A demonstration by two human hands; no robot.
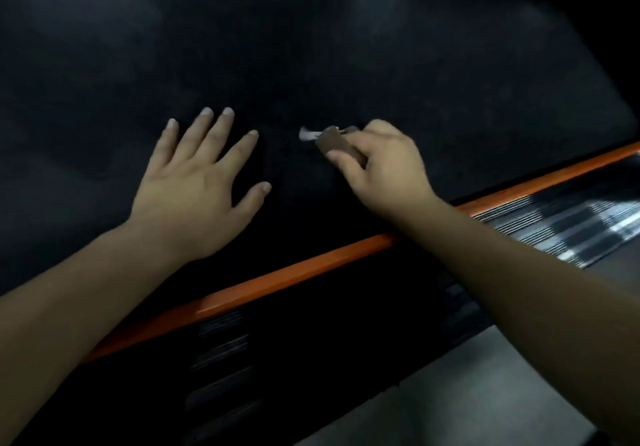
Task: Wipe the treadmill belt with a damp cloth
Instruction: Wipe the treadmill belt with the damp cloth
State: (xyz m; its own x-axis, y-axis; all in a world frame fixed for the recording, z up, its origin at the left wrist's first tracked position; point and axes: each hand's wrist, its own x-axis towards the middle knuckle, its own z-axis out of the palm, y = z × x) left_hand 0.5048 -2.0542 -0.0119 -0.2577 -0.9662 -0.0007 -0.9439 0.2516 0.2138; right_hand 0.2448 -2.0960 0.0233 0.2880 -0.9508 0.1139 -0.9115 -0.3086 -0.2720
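The black treadmill belt [311,47] fills most of the view and looks dull with faint pale smears. My left hand [197,182] lies flat on it, fingers straight and spread. Just to its right, my right hand [384,165] grips a small brown object [332,141] with a pale whitish tip [306,134] that points left and touches the belt. I cannot tell whether this object is a folded cloth or a small tool. Both forearms reach in from the bottom edge.
An orange side rail [294,272] runs diagonally along the belt's near edge, passing under my right forearm. A ribbed black and silver foot strip [571,224] lies beyond it at the right. Grey floor [485,393] shows at the bottom right.
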